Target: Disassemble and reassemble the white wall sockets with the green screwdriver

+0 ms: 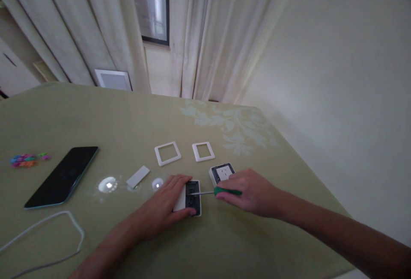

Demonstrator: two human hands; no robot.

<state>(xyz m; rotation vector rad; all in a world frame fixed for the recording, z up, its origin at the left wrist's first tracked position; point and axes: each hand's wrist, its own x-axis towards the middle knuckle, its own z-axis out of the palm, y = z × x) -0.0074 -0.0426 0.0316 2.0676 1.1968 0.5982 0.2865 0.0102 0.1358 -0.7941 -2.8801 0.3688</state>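
My left hand (171, 202) grips a wall switch (193, 206) by its two edges and holds it on the table. One half of the switch has a white cover plate; the other half shows its dark inside. In my right hand (245, 191) is a screwdriver (224, 191) with a green handle. Its metal shaft points left and the tip rests at the dark open part of the switch. Just behind my right hand stands a wall socket (222, 172) without its frame, partly covered by the fingers.
Two white square frames (168, 162) lie behind the switch, and a loose white rocker plate (138, 177) is to the left. Farther left are a black tablet (64, 176), small colourful pieces (27, 160) and a white cable (75, 223). Curtains and a wall border the table (128, 120).
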